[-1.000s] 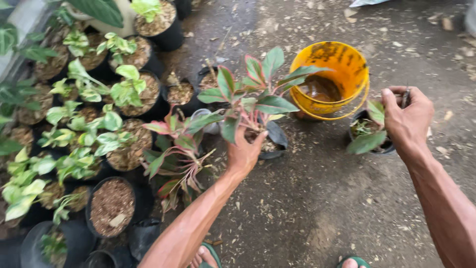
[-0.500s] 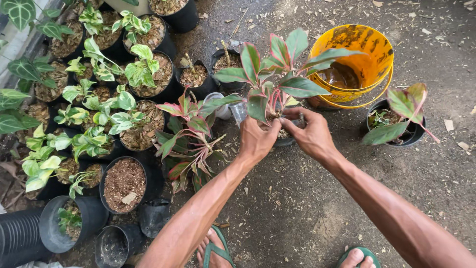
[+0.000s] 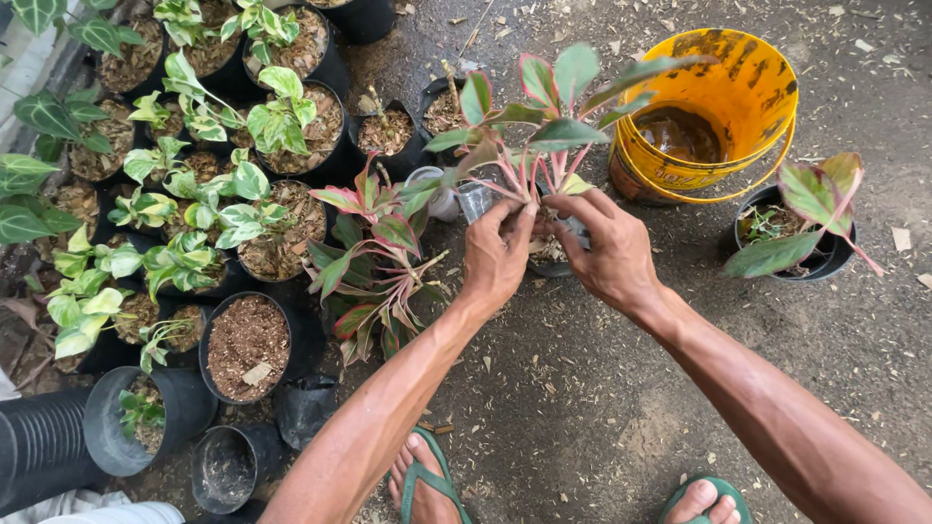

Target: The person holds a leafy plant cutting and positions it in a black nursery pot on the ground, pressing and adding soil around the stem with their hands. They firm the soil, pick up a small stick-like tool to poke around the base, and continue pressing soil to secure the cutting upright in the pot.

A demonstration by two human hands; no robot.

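The plant (image 3: 544,116) was gripped at the base of its pink stems by both the left hand (image 3: 497,254) and the right hand (image 3: 607,247), closed together, and so held upright just before the yellow bucket (image 3: 723,107).

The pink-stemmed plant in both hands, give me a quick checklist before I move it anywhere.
1. Left hand on the plant's base: ok.
2. Right hand on the base too: ok.
3. Pink-stemmed plant upright, leaves free: ok.
4. Its pot intact: cannot tell, hidden by the hands.
5. Yellow bucket beside it holds dark water, close to the leaves: not ok.
6. Bare ground toward the feet free: ok.
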